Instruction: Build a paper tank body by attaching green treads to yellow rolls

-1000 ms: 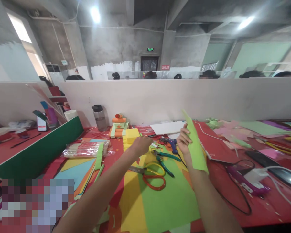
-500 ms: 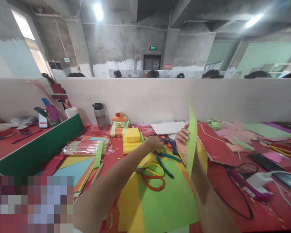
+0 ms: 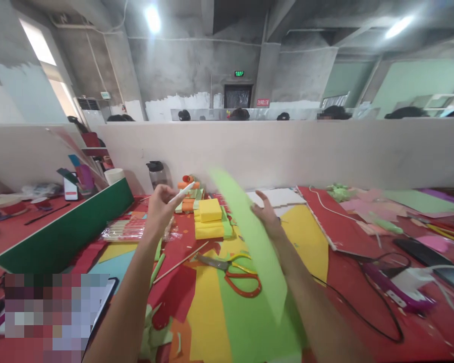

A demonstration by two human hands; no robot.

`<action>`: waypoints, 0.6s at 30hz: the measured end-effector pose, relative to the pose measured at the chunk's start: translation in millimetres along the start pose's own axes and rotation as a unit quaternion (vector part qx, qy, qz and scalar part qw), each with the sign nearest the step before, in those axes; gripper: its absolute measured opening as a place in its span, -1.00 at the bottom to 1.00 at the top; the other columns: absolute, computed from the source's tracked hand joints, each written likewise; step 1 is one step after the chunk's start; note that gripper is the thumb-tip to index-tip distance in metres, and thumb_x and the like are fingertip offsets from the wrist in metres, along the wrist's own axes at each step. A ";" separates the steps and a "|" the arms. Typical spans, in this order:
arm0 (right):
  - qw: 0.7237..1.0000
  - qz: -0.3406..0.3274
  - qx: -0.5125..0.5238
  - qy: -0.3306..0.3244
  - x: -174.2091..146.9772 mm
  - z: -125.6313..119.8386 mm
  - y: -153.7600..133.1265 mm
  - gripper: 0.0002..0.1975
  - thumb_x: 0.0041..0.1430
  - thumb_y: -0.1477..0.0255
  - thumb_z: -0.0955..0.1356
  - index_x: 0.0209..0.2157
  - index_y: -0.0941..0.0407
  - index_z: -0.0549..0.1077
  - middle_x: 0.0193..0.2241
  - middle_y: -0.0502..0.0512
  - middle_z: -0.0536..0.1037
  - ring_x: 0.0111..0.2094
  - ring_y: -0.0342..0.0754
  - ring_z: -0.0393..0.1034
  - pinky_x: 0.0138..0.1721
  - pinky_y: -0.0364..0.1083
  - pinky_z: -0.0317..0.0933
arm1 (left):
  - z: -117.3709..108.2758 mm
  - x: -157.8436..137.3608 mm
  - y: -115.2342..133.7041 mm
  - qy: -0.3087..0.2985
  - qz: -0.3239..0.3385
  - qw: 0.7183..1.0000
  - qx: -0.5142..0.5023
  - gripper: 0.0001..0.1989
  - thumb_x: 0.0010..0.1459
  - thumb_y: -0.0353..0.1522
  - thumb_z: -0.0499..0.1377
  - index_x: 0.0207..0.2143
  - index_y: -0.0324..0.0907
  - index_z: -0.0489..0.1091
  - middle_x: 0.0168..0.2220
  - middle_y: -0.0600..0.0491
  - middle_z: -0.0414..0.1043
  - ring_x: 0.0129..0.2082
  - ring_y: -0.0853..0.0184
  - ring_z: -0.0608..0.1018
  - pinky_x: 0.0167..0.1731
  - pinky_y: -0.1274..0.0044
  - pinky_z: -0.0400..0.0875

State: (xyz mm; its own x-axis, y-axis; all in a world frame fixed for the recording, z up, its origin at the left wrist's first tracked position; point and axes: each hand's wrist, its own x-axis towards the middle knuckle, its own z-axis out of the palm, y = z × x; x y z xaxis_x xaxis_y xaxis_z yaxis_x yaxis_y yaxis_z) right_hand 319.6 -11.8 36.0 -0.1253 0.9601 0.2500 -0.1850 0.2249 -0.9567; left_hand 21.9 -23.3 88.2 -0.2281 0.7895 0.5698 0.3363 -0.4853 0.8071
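Note:
My left hand (image 3: 161, 202) is closed around a slim white pen (image 3: 182, 192), which points up and to the right in front of the paper models. My right hand (image 3: 268, 218) grips a light green sheet of paper (image 3: 255, 242) by its right edge, thumb raised. The sheet stands tilted and is blurred by motion. Below it, scissors (image 3: 245, 275) with yellow and orange handles lie across yellow paper (image 3: 208, 312) and darker green paper (image 3: 249, 327). A yellow block model (image 3: 211, 210) sits between my hands, with an orange and pale green paper model (image 3: 189, 204) behind.
A water bottle (image 3: 157, 175) stands by the white partition (image 3: 230, 146). Wrapped sticks (image 3: 123, 229) lie left, beside a green divider (image 3: 68, 232). A thin stick (image 3: 181, 262) lies near the scissors. At right are a purple power strip (image 3: 399, 290), cables and a black phone-like slab (image 3: 416, 254).
My left hand has moved left from the tools at the centre and now holds the white pen. The green sheet in my right hand has swung left, covering the pliers and glue gun area.

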 end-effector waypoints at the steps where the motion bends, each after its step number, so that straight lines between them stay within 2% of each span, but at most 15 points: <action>1: 0.999 -0.002 0.004 -0.032 -2.0 12.1 2.5 -0.31 0.03 0.27 0.39 0.17 -0.11 0.07 -0.28 -0.03 0.46 -0.40 -0.10 0.37 -0.35 -0.11 0.28 | -8.4 -5.0 -10.3 0.013 -0.018 1.000 0.021 -0.67 -0.03 -0.17 0.27 -0.34 -0.19 0.29 -0.35 0.08 0.41 -0.33 0.35 0.49 -0.34 0.57 0.34; 3: 0.995 0.006 -0.051 -0.089 -7.8 35.4 11.2 -0.47 0.03 0.35 0.38 0.08 -0.05 0.25 -0.23 0.01 0.46 -0.32 -0.07 0.38 -0.30 -0.11 0.27 | -21.3 -11.2 -31.8 -0.002 -0.068 0.996 0.051 -0.63 -0.06 -0.17 0.27 -0.24 -0.20 0.35 -0.31 0.05 0.41 -0.27 0.31 0.48 -0.29 0.53 0.34; 5: 0.981 -0.006 -0.157 -0.114 -14.5 54.8 22.7 -0.66 0.00 0.44 0.35 -0.12 0.04 0.44 -0.21 0.03 0.46 -0.25 -0.06 0.35 -0.25 -0.13 0.22 | -30.2 -12.4 -50.7 -0.014 -0.112 0.991 0.076 -0.56 -0.07 -0.17 0.26 -0.15 -0.20 0.37 -0.26 0.00 0.42 -0.25 0.26 0.49 -0.29 0.49 0.35; 7: 0.962 0.014 -0.232 -0.146 -20.3 69.3 34.4 -0.68 -0.03 0.51 0.32 -0.18 0.07 0.49 -0.32 0.00 0.48 -0.40 -0.12 0.30 -0.37 -0.17 0.17 | -35.0 -10.7 -63.9 -0.014 -0.136 0.987 0.082 -0.56 -0.07 -0.21 0.23 -0.14 -0.22 0.36 -0.22 -0.05 0.43 -0.25 0.24 0.50 -0.28 0.46 0.36; 9: 0.951 0.040 -0.264 -0.155 -24.0 79.3 44.6 -0.67 -0.03 0.52 0.29 -0.18 0.09 0.51 -0.43 -0.03 0.47 -0.55 -0.18 0.19 -0.50 -0.19 0.08 | -35.3 -9.4 -71.3 -0.034 -0.163 0.983 0.072 -0.61 -0.05 -0.26 0.18 -0.14 -0.21 0.35 -0.28 -0.03 0.44 -0.36 0.26 0.51 -0.38 0.47 0.37; 11: 0.952 0.051 -0.264 -0.145 -26.0 86.5 52.9 -0.69 0.00 0.49 0.29 -0.19 0.12 0.53 -0.48 -0.03 0.47 -0.60 -0.20 0.12 -0.54 -0.20 0.02 | -31.5 -10.8 -74.6 -0.089 -0.176 0.977 0.086 -0.71 -0.03 -0.29 0.12 -0.21 -0.19 0.35 -0.42 0.04 0.41 -0.49 0.32 0.46 -0.49 0.51 0.32; 14: 0.964 0.066 -0.219 -0.139 -27.7 94.5 62.0 -0.71 0.05 0.43 0.31 -0.18 0.15 0.55 -0.50 -0.01 0.47 -0.59 -0.21 0.14 -0.54 -0.20 0.03 | -21.8 -17.6 -75.9 -0.179 -0.166 0.959 0.141 -0.83 0.03 -0.29 0.06 -0.33 -0.16 0.34 -0.56 0.13 0.32 -0.60 0.36 0.37 -0.61 0.56 0.20; 18: 0.978 0.131 -0.080 -0.141 -31.8 102.0 65.6 -0.63 0.07 0.36 0.37 -0.08 0.17 0.52 -0.46 0.04 0.52 -0.49 -0.14 0.32 -0.43 -0.17 0.18 | -12.4 -24.6 -74.1 -0.177 -0.120 0.958 0.189 -0.77 0.11 -0.20 0.02 -0.45 -0.15 0.32 -0.53 0.10 0.34 -0.52 0.33 0.40 -0.54 0.56 0.22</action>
State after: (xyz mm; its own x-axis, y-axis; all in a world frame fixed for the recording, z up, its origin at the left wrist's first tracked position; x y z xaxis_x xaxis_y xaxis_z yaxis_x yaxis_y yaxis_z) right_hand 212.0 -44.5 -19.5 -0.4166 0.9091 0.0036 0.0409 0.0227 -0.9989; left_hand -8.8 -11.5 16.3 -0.0381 0.9719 0.2323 0.6355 -0.1558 0.7562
